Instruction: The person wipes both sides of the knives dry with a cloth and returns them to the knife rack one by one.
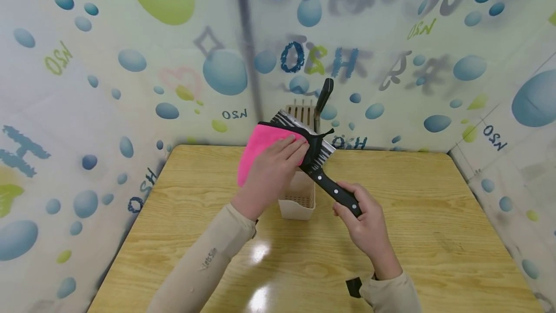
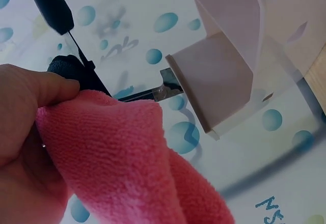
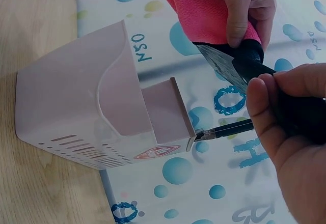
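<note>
My right hand point(image 1: 367, 221) grips the black riveted handle point(image 1: 336, 191) of a broad-bladed kitchen knife, held tilted above the table. A pink cloth point(image 1: 260, 146) with a black edge is folded over part of its shiny blade point(image 3: 216, 61). With thumb on one face and fingers on the other, my left hand point(image 1: 275, 165) pinches the cloth around the blade, as the right wrist view shows. Behind and below stands a beige plastic knife holder point(image 3: 66, 91). Another knife's black handle point(image 1: 325, 94) sticks up out of it. The cloth hides much of the blade.
The wooden table point(image 1: 195, 235) carries the holder near its back edge, close to the patterned wall covering point(image 1: 382, 86). Slots and a red label point(image 3: 157, 152) mark the holder's side. A small black piece point(image 1: 354, 287) shows beside the right cuff.
</note>
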A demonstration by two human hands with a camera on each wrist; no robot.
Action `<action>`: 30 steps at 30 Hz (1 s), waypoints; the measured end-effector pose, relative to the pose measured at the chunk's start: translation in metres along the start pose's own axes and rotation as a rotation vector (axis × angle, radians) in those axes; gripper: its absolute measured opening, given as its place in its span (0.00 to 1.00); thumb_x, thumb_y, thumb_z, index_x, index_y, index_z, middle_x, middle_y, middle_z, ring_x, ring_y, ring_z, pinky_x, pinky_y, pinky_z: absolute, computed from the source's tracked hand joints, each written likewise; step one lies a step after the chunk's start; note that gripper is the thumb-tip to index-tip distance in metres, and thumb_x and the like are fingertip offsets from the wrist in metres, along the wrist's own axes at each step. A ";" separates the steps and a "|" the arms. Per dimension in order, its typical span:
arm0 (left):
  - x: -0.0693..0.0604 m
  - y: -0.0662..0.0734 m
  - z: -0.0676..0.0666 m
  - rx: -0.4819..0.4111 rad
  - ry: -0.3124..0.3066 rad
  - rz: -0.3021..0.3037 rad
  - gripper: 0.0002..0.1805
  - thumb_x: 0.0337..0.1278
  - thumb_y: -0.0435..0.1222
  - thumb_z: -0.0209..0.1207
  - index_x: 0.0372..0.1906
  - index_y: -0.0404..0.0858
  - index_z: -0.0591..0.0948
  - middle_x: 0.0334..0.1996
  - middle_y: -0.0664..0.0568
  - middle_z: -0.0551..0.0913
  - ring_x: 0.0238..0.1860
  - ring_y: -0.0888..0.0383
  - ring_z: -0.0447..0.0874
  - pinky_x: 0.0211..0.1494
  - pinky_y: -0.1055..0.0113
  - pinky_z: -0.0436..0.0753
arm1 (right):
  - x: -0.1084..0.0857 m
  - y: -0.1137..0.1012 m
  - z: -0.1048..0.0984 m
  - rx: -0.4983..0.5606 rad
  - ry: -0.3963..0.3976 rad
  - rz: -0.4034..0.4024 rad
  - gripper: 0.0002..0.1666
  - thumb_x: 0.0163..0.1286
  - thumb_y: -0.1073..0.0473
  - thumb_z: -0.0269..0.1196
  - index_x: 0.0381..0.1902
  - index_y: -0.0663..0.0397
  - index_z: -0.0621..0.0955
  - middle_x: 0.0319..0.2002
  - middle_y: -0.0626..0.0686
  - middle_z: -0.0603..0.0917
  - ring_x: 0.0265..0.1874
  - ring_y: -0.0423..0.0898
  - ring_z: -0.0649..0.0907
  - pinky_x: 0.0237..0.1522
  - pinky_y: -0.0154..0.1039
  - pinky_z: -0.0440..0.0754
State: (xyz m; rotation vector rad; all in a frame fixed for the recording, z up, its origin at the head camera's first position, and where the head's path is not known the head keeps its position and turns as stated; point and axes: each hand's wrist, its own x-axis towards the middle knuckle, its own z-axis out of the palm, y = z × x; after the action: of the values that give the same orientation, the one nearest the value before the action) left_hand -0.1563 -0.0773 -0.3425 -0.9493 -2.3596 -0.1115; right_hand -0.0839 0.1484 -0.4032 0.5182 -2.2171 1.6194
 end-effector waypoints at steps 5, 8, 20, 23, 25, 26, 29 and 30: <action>-0.002 0.007 0.001 0.007 0.034 0.035 0.26 0.61 0.26 0.68 0.65 0.35 0.81 0.62 0.46 0.84 0.66 0.49 0.80 0.73 0.58 0.76 | 0.001 -0.001 0.001 0.029 0.001 0.016 0.23 0.66 0.79 0.63 0.59 0.69 0.80 0.33 0.59 0.85 0.30 0.40 0.85 0.33 0.29 0.85; -0.003 0.012 0.001 0.002 0.049 0.041 0.26 0.61 0.28 0.68 0.65 0.35 0.81 0.63 0.47 0.84 0.67 0.49 0.80 0.73 0.58 0.76 | 0.001 -0.001 0.002 0.071 0.000 0.023 0.22 0.67 0.79 0.63 0.60 0.70 0.79 0.33 0.62 0.85 0.30 0.41 0.86 0.36 0.29 0.86; -0.003 0.032 -0.008 0.013 0.106 0.087 0.23 0.69 0.30 0.63 0.67 0.36 0.79 0.66 0.47 0.81 0.69 0.49 0.77 0.76 0.58 0.71 | 0.002 -0.005 0.003 0.182 0.013 0.056 0.20 0.74 0.74 0.60 0.62 0.69 0.77 0.36 0.56 0.85 0.29 0.43 0.87 0.40 0.32 0.88; -0.003 0.035 -0.010 0.008 0.115 0.092 0.23 0.70 0.29 0.62 0.68 0.36 0.79 0.66 0.47 0.81 0.70 0.49 0.76 0.78 0.58 0.69 | 0.004 -0.005 0.003 0.220 0.008 0.036 0.19 0.75 0.75 0.58 0.62 0.70 0.77 0.37 0.53 0.85 0.29 0.44 0.87 0.39 0.33 0.89; -0.004 0.037 -0.011 0.005 0.121 0.094 0.23 0.70 0.29 0.61 0.68 0.36 0.79 0.67 0.47 0.80 0.71 0.49 0.75 0.79 0.58 0.68 | 0.005 -0.005 0.004 0.243 0.006 0.028 0.18 0.75 0.75 0.57 0.61 0.71 0.77 0.38 0.52 0.85 0.28 0.44 0.87 0.38 0.34 0.89; -0.004 0.037 -0.011 0.006 0.126 0.095 0.23 0.70 0.29 0.61 0.68 0.36 0.79 0.67 0.47 0.80 0.71 0.49 0.74 0.79 0.57 0.67 | 0.005 -0.005 0.004 0.251 0.006 0.023 0.18 0.76 0.75 0.56 0.61 0.72 0.77 0.37 0.52 0.86 0.28 0.45 0.87 0.37 0.34 0.90; -0.006 0.038 -0.010 0.003 0.148 0.103 0.23 0.70 0.28 0.60 0.68 0.37 0.79 0.67 0.47 0.80 0.72 0.49 0.74 0.79 0.57 0.66 | 0.008 -0.006 0.004 0.281 0.003 0.034 0.16 0.77 0.74 0.55 0.60 0.73 0.77 0.37 0.57 0.85 0.27 0.45 0.86 0.37 0.36 0.90; -0.006 0.039 -0.010 0.002 0.153 0.104 0.23 0.70 0.29 0.61 0.68 0.37 0.79 0.67 0.47 0.80 0.72 0.49 0.74 0.80 0.57 0.66 | 0.009 -0.006 0.004 0.297 0.001 0.040 0.16 0.78 0.73 0.54 0.59 0.73 0.77 0.37 0.59 0.85 0.27 0.45 0.86 0.36 0.37 0.90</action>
State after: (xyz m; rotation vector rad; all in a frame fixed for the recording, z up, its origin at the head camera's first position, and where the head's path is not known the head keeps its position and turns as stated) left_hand -0.1218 -0.0551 -0.3427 -1.0238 -2.1662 -0.1356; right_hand -0.0889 0.1422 -0.3952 0.5521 -2.0074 1.9833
